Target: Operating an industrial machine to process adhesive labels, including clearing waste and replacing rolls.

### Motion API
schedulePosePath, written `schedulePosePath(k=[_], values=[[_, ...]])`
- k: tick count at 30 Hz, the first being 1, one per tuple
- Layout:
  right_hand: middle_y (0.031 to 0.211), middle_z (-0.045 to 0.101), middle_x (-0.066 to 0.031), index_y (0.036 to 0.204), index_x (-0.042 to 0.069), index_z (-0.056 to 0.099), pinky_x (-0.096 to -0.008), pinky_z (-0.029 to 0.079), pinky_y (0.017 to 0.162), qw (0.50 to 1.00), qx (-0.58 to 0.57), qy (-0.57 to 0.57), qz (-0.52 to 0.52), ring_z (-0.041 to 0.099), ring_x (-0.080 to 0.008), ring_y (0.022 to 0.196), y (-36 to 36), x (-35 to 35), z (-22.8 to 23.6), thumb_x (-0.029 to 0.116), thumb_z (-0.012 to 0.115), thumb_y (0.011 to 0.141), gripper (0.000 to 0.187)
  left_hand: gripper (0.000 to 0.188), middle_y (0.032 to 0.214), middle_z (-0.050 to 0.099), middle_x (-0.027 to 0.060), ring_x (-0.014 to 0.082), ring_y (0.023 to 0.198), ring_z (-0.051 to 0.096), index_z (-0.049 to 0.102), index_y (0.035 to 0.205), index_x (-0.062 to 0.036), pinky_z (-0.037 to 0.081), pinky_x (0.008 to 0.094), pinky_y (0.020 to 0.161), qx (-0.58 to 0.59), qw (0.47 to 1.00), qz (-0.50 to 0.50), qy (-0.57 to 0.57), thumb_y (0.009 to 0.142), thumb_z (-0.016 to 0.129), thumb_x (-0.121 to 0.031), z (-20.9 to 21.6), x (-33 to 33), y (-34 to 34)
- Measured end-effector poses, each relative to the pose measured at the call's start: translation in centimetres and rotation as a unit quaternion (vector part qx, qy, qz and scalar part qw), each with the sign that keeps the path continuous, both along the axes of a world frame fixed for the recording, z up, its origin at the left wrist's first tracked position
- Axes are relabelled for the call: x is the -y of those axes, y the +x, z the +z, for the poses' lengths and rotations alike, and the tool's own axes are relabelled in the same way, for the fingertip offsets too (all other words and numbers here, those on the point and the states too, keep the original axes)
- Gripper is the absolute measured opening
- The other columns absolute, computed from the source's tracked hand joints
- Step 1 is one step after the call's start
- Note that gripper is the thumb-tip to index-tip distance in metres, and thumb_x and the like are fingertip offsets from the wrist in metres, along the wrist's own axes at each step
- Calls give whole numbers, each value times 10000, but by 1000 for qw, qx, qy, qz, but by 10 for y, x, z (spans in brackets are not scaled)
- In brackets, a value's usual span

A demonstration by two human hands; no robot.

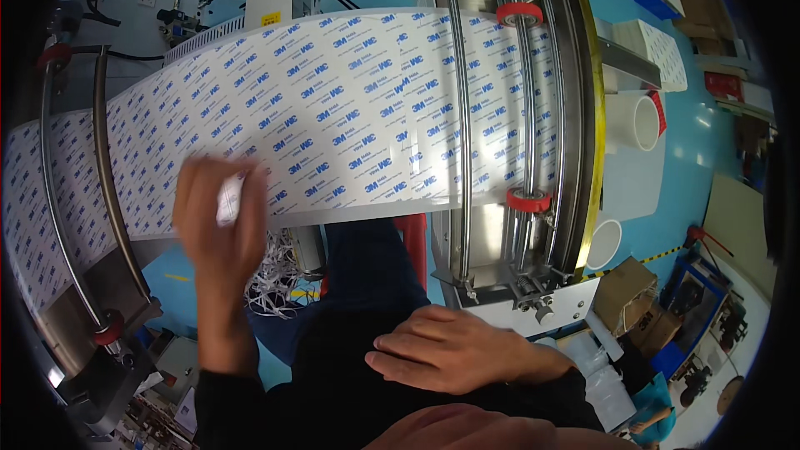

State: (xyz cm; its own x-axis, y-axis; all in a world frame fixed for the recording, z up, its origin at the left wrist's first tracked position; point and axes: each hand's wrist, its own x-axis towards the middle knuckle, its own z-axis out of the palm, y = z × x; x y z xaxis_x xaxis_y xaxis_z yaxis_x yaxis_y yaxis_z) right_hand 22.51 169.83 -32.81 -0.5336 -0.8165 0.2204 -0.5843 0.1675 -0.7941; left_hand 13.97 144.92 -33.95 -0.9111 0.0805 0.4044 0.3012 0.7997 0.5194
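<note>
A wide white sheet (342,108) with repeated blue print stretches from the bars on the left to the rollers on the right. Over its near edge, toward the left, my left hand (215,229) is closed on a small crumpled white scrap (227,202). Motion blurs those fingers, and whether they touch the sheet I cannot tell. My right hand (454,350) lies flat across my lap, fingers loosely extended and holding nothing. My legs reach in under the sheet's near edge.
Metal rollers (531,108) with red-rimmed wheels (528,200) stand at right. Two steel bars (108,150) cross the left end. White strips (279,279) pile beneath the sheet. Cardboard boxes (625,292) and a person in teal (656,408) are at lower right.
</note>
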Motion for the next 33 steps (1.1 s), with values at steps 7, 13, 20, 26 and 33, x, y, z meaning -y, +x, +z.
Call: schedulePosePath(k=[7, 13, 20, 26, 33], values=[[953, 571, -121, 1024, -36, 593, -300, 470, 729, 997, 60, -39, 38, 573, -205, 804, -9, -1, 9, 126, 590, 747, 321, 158, 1005, 589, 105, 256, 918, 578, 624, 912, -22, 452, 331, 803, 11, 986, -138, -89, 771, 653, -87, -24, -45, -129], [958, 566, -129, 1018, -42, 597, -308, 478, 738, 991, 113, -68, 5, 574, -206, 810, -16, -4, 8, 146, 627, 724, 351, 93, 903, 618, 77, 219, 818, 602, 639, 874, -36, 468, 310, 735, 138, 970, -178, -92, 796, 637, -88, -17, -43, -151], [977, 564, -130, 1007, -41, 604, -307, 491, 735, 991, 114, -62, 32, 573, -208, 818, -23, -3, 9, 151, 645, 722, 346, 75, 779, 646, 74, 169, 654, 606, 672, 842, -48, 471, 281, 583, 104, 987, -123, 10, 793, 649, -100, -11, -1, -142], [966, 573, -120, 1013, -35, 607, -304, 497, 721, 988, 140, -60, 20, 583, -201, 808, -20, 0, 15, 147, 644, 731, 337, 92, 788, 650, 51, 138, 673, 597, 666, 871, -46, 475, 277, 595, 133, 986, -91, 37, 822, 633, -117, -7, 30, -126], [961, 585, -121, 1020, -24, 611, -308, 507, 713, 990, 137, -39, 20, 595, -201, 799, -20, 3, 13, 140, 626, 737, 328, 94, 781, 641, 70, 156, 690, 595, 658, 873, -36, 468, 275, 616, 148, 985, -70, 51, 833, 613, -109, -6, 34, -117]])
